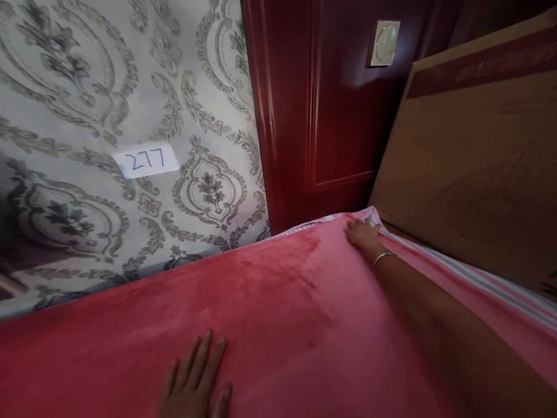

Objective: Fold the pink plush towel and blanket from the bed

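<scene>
A pink plush bed sheet (278, 302) covers the bed, darker red where its nap is brushed the other way. My left hand (194, 380) lies flat on it at the bottom of the view, fingers apart and holding nothing. Out at the far corner, my right hand (364, 233) rests on the sheet with its fingers spread. A thin silver bangle (383, 257) circles that wrist. Beside the hand, the white-and-grey striped edging (474, 273) runs down the right side; a small fold stands up at the corner. What lies under the sheet is hidden.
Patterned grey wallpaper (211, 191) with a paper label (148, 159) reading 277 borders the bed's far side. Dark red wood panelling (287, 116) carries a light switch (385, 43). A large cardboard box (470, 151) leans close at the right.
</scene>
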The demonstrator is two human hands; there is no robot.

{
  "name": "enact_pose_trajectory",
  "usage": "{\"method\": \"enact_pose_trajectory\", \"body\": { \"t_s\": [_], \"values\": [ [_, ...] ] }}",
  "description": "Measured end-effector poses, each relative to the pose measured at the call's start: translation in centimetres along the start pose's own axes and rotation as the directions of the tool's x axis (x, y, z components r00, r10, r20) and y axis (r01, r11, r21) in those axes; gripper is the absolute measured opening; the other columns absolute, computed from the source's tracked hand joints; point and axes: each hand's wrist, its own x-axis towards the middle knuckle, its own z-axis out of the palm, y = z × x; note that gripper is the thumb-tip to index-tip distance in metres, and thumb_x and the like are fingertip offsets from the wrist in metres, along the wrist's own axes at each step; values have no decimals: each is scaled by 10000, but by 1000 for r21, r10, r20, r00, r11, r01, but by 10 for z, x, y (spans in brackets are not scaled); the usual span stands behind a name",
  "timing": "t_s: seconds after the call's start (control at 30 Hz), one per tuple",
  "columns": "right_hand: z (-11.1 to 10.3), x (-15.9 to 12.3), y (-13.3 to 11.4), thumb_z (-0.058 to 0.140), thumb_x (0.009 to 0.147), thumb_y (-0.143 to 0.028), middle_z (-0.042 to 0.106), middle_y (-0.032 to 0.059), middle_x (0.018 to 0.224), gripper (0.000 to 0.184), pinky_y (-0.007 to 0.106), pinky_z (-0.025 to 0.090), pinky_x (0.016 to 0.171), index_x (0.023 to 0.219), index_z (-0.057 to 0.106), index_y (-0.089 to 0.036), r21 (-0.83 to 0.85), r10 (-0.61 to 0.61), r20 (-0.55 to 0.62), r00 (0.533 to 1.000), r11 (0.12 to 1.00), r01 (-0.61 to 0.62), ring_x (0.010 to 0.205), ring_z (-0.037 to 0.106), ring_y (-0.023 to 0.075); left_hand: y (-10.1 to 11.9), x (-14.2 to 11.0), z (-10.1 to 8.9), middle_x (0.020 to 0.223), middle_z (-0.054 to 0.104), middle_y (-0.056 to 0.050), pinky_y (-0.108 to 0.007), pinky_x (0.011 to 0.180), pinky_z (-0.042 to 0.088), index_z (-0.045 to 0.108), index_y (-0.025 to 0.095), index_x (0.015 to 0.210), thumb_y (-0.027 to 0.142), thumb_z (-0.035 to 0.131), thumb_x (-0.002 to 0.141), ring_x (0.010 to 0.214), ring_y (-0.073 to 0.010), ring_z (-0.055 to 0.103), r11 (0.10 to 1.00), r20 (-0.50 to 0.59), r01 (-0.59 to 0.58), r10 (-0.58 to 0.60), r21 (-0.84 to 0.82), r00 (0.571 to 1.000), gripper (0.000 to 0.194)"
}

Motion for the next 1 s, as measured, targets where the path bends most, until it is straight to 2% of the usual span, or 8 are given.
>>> {"method": "enact_pose_trajectory", "body": {
  "t_s": [0.1, 0.23, 0.47, 0.57, 0.63, 0.7, 0.8, 1.0],
  "values": [
    [0, -39, -48, 277, 1032, -409, 305, 132, 1624, 566, 629, 243, 1155, 1550, 405, -218, -2, -191, -33, 981, 982, 191, 1491, 240, 335, 9, 0, -10, 1600, 392, -33, -597, 1170, 319, 479, 314, 1490, 502, 383, 940, 1475, -331, 366, 1000, -16, -8, 8, 1, 1000, 589],
    [6, -93, -88, 348, 1022, -539, 217, 37, 1664, 610, 534, 209, 1200, 1591, 307, -323, 113, -587, 101, 804, 809, 577, 1520, 183, 270, 22, 0, -23, 1608, 376, -52, -605, 1186, 282, 457, 289, 1504, 475, 356, 961, 1494, -318, 331, 1000, 15, 18, -19, 4, 1000, 583],
    [-34, -93, -15, 198, 1061, -420, 309, 208, 1602, 579, 736, 286, 1057, 1572, 361, -202, 27, -5, 88, 996, 1000, 3, 1466, 277, 416, 31, 2, -35, 1600, 394, -96, -588, 1188, 281, 467, 243, 1504, 425, 377, 969, 1493, -319, 331, 999, 6, 12, -11, -32, 1000, 572],
    [-39, -129, -21, 238, 1060, -414, 298, 149, 1623, 558, 628, 286, 1128, 1578, 351, -239, 50, -99, 58, 993, 994, 96, 1486, 264, 345, 33, 4, -37, 1588, 410, -120, -594, 1184, 280, 479, 217, 1500, 430, 366, 969, 1480, -332, 353, 999, -3, 12, -12, -36, 1000, 583],
    [-31, -170, -46, 315, 1053, -442, 293, 100, 1633, 542, 551, 240, 1179, 1565, 383, -276, 126, -434, 65, 899, 897, 424, 1500, 242, 303, 34, 5, -38, 1576, 426, -136, -593, 1181, 280, 484, 198, 1497, 436, 357, 967, 1472, -338, 367, 1000, -6, 9, -9, -30, 1000, 595],
    [-20, -208, -72, 340, 1052, -501, 298, 52, 1636, 528, 518, 188, 1204, 1549, 405, -336, 206, -710, 28, 703, 693, 691, 1511, 215, 272, 34, 5, -40, 1572, 429, -144, -592, 1178, 282, 481, 186, 1498, 438, 344, 966, 1469, -341, 370, 1000, -7, 4, -4, -17, 1000, 605],
    [-10, -229, -81, 361, 1039, -576, 269, 36, 1646, 579, 512, 134, 1220, 1571, 352, -350, 255, -835, 44, 549, 541, 802, 1523, 180, 257, 35, 6, -42, 1579, 419, -139, -584, 1181, 278, 468, 182, 1506, 436, 331, 963, 1472, -335, 368, 1000, -5, -5, 5, 5, 1000, 615],
    [-21, -178, 47, 306, 1052, -440, 287, 52, 1638, 528, 522, 240, 1188, 1555, 394, -305, 22, -186, 28, 982, 982, 185, 1501, 251, 274, 37, 7, -47, 1584, 410, -143, -574, 1177, 290, 454, 166, 1514, 418, 309, 966, 1478, -329, 357, 999, 27, -4, 3, 53, 1000, 620]
  ]
}}
